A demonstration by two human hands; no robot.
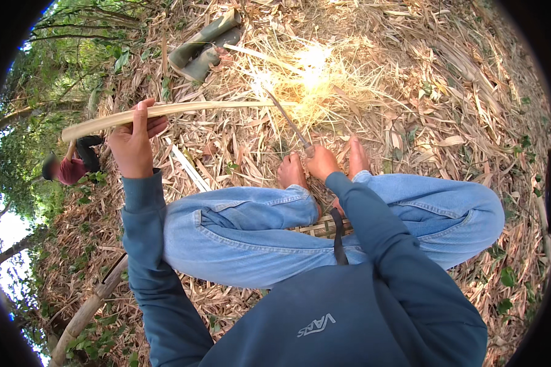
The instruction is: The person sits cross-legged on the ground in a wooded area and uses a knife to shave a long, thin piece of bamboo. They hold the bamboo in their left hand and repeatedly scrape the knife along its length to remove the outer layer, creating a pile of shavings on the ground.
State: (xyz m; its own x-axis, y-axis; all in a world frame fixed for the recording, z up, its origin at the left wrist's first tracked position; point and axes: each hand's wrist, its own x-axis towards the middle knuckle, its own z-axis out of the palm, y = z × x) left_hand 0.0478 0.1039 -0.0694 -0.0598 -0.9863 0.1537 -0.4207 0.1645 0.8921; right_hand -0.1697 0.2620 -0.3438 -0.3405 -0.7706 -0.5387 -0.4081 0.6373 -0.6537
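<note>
My left hand (133, 144) is closed around a long, pale split bamboo strip (196, 108), near its wide end. From there the strip reaches right, narrowing toward a heap of thin curled shavings (349, 92). My right hand (322, 164), between my bare feet, grips a knife (291, 122) by its handle, which the fingers mostly hide. The narrow blade slants up and left, its middle crossing the strip's thin end; whether the two touch I cannot tell.
Green rubber boots (203, 48) lie beyond the strip. Another pale strip (188, 166) rests on dry leaves near my left knee. A pole (92, 309) lies at lower left. Farther left another person (71, 171) is among greenery. Slatted bamboo (321, 229) shows between my legs.
</note>
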